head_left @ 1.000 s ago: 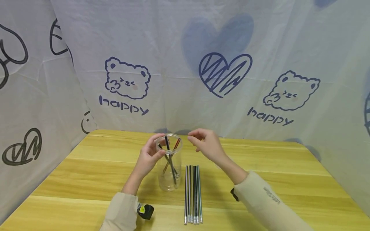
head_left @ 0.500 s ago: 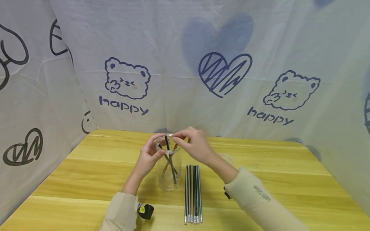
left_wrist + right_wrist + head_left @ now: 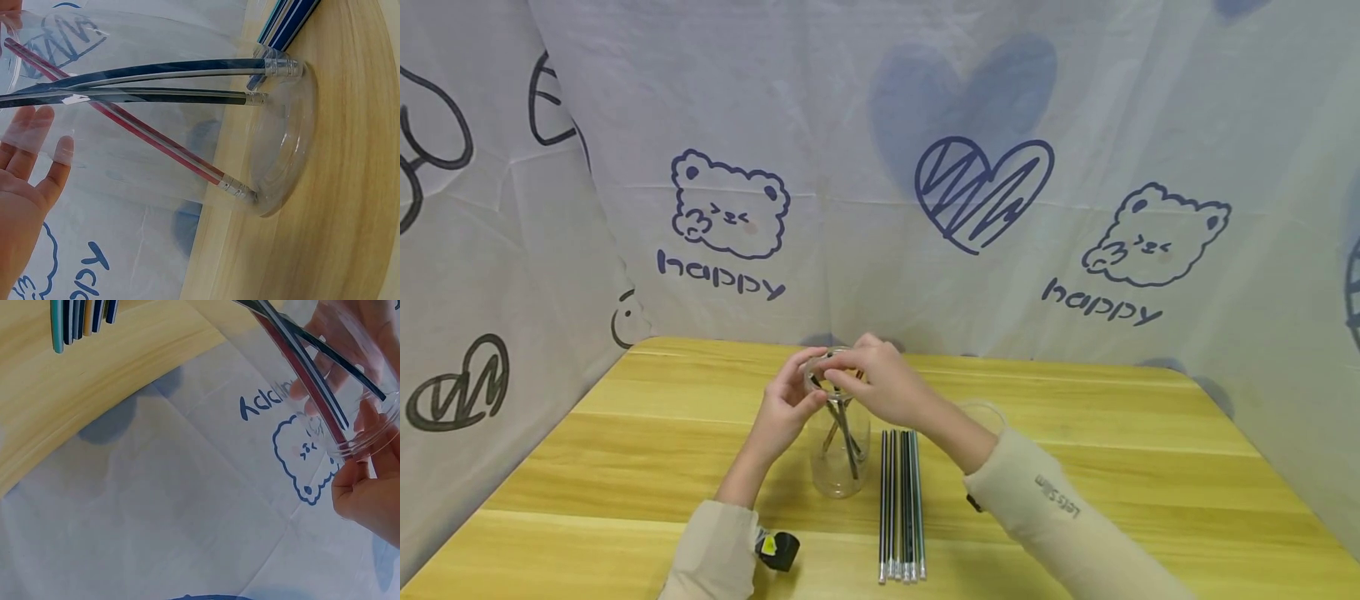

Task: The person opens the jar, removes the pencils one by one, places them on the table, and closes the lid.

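My left hand [image 3: 786, 404] grips a tall clear plastic jar [image 3: 838, 467] just below its rim, and the jar stands upright on the table. Inside lean a red pencil [image 3: 156, 137] and two dark pencils [image 3: 175, 95], crossing one another, with their silver ferrules down at the jar's bottom. My right hand [image 3: 883, 383] is over the jar's mouth. In the right wrist view, its index finger reaches inside the rim while the thumb stays at the rim's outside, near the red pencil's upper end. Nothing shows pinched between them.
Several dark and teal pencils [image 3: 902, 500] lie side by side right of the jar, silver ends toward me. A clear round lid [image 3: 988, 408] lies behind my right forearm on the wooden table [image 3: 1112, 467]. A printed cloth [image 3: 850, 267] hangs behind.
My right hand has moved left from beside the jar to its mouth, its fingers now reaching over the rim. My left hand and the jar have stayed in place.
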Motion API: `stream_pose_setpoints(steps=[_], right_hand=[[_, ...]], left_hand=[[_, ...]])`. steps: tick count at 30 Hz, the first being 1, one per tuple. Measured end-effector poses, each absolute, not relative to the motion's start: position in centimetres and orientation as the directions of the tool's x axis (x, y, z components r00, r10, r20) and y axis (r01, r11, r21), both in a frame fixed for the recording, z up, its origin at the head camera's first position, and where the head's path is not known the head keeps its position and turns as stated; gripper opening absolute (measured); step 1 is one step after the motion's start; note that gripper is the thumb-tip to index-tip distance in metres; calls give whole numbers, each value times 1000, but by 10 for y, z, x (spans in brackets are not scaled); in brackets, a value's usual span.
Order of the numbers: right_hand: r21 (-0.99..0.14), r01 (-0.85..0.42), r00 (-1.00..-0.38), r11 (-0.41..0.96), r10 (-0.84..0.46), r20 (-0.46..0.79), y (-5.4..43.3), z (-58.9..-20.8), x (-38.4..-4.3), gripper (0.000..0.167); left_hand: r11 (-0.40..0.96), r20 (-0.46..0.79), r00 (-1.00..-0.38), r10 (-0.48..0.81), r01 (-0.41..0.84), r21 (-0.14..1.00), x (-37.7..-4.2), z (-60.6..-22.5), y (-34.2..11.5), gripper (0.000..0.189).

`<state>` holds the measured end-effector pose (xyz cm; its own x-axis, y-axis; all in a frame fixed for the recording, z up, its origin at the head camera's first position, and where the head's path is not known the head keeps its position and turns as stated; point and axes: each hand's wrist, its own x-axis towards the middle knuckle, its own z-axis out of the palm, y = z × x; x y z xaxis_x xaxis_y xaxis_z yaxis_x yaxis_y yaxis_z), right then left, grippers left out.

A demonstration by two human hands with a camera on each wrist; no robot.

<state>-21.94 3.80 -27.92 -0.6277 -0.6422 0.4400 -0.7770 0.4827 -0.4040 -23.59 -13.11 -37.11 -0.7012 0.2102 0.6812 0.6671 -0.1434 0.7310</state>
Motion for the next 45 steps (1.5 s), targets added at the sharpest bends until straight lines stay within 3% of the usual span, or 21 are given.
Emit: stream_pose_setpoints(steps=[7, 14, 33, 40, 45], right_hand=[[-299, -772, -636, 561, -691, 343, 35, -279, -217, 26], [-284, -770, -638, 572, -689, 343, 34, -280, -214, 24], [-404, -763, -635, 504, -701, 325, 40, -272, -212, 14], [-510, -740, -640, 438, -692, 335, 42, -272, -212, 12], [-497, -758, -626, 422, -685, 373, 42, -272, -213, 15]], left_hand=[[-178, 679, -702, 216, 655, 734, -236, -371, -130, 62], [-202, 678, -699, 227, 647, 735, -235, -371, -130, 60], [-179, 669, -704, 239, 645, 743, -234, -370, -131, 56], [-154, 660, -714, 233, 644, 750, -234, -370, -132, 54], [-160, 659, -713, 240, 640, 751, -234, -370, -132, 53]])
